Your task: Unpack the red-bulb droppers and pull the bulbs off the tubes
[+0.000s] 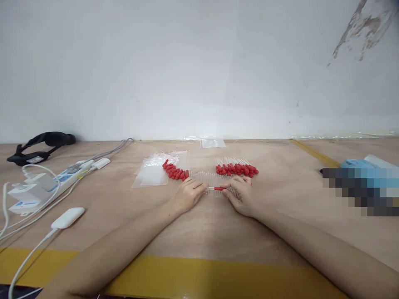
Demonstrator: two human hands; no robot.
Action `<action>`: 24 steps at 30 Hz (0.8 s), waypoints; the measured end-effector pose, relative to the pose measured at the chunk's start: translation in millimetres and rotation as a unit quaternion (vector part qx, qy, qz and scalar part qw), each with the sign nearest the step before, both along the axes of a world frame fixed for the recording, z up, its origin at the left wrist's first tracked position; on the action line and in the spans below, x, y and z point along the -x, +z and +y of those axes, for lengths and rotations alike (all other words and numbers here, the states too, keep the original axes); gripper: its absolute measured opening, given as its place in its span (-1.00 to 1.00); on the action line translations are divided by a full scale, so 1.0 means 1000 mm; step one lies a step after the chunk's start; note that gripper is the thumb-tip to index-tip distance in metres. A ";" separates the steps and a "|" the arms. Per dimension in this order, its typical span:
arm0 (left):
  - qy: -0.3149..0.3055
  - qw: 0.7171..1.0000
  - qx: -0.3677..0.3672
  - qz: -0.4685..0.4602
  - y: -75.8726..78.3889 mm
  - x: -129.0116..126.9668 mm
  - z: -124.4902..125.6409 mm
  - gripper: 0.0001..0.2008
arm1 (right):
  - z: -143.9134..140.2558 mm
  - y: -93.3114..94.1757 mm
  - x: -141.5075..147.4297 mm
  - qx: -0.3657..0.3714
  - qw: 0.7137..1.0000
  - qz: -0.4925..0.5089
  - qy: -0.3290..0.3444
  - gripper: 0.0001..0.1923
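Note:
A dropper [219, 189] with a thin clear tube and a red rubber bulb lies level between my hands. My left hand [189, 193] pinches the tube end, and my right hand [239, 192] pinches the red bulb end. Just beyond them is a row of clear tubes [204, 179] side by side on the table, partly covered by my fingers. Loose red rubber bulbs [176, 172] lie in a pile past my left hand. Behind my right hand sits a group of droppers [237, 168] with red bulbs toward me and tubes pointing to the wall.
Clear plastic bags [154, 170] overlap left of the bulbs; a white slip [213, 143] lies by the wall. A power strip [62, 180] with cables, a white device [67, 217] and a black strap [42, 145] are on the left. At right are a blue object [358, 163] and a pixelated patch.

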State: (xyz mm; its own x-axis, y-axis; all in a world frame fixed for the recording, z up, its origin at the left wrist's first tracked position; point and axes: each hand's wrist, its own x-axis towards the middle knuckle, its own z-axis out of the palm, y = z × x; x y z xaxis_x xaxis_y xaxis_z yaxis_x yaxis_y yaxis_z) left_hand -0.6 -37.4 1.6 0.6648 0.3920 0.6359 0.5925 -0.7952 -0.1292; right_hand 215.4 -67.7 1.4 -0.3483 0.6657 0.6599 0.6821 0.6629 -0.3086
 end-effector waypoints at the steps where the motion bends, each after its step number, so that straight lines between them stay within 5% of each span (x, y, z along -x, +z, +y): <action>1: -0.002 1.000 -0.004 -0.001 -0.001 -0.001 0.000 -0.80 | 0.000 0.001 0.002 -0.003 1.000 -0.008 -0.003 -0.86; 12: -0.038 0.997 -0.069 0.017 0.000 -0.004 -0.008 -0.87 | 0.001 -0.001 0.008 -0.180 0.978 -0.101 -0.014 -0.85; 24: -0.054 0.998 -0.030 -0.021 -0.002 -0.001 -0.010 -0.85 | -0.001 -0.002 0.000 -0.277 0.953 -0.118 -0.036 -0.88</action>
State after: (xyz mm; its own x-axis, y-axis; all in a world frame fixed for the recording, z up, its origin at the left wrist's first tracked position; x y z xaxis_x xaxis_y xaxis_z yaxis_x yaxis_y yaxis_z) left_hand 0.4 -47.5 -0.4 0.6740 0.2795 0.6838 0.5091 -0.8465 -0.1558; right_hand 214.9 -69.2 -0.3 -0.4980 0.2661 0.8254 0.7389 0.6285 0.2431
